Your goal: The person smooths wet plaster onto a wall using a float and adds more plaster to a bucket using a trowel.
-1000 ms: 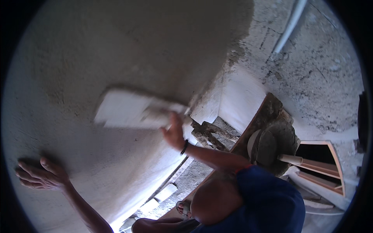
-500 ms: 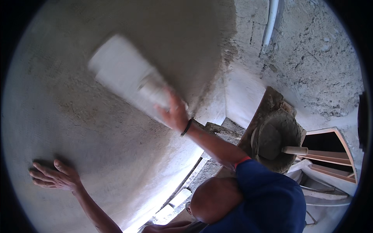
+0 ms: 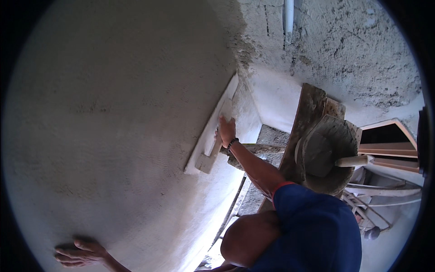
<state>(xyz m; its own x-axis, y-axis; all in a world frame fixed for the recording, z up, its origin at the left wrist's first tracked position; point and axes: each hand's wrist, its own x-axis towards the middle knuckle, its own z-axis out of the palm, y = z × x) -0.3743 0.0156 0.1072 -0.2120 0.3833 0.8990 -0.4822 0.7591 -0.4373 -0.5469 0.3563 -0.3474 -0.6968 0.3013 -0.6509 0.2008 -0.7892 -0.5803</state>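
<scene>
My right hand (image 3: pixel 228 130) is wrapped around the handle of a long pale plastering float (image 3: pixel 195 164). The float lies slanted along the grey plastered wall (image 3: pixel 131 131), near the wall's inner corner, and shows mostly its narrow side. A dark bracelet circles that wrist. At the lower left my left hand (image 3: pixel 81 254) rests on the same wall with fingers stretched out, holding nothing. Right of my right arm sits a mortar-crusted bucket (image 3: pixel 340 181). Inside it lies a trowel (image 3: pixel 353 161), its pale handle reaching over the rim and its blade partly hidden.
A dirty wooden plank (image 3: pixel 302 120) runs beside the bucket. Beyond it, a rough wall (image 3: pixel 344 59) carries a white pipe (image 3: pixel 289 16). Wooden-framed openings (image 3: pixel 389 140) and a jumble of pale bars (image 3: pixel 380 195) are at the right. Bright light falls along the plastered wall's lower edge.
My right hand has carried the float right, toward the corner, and turned it to a steeper slant. My left hand appears lower and further right, still spread on the wall. The view has shifted slightly.
</scene>
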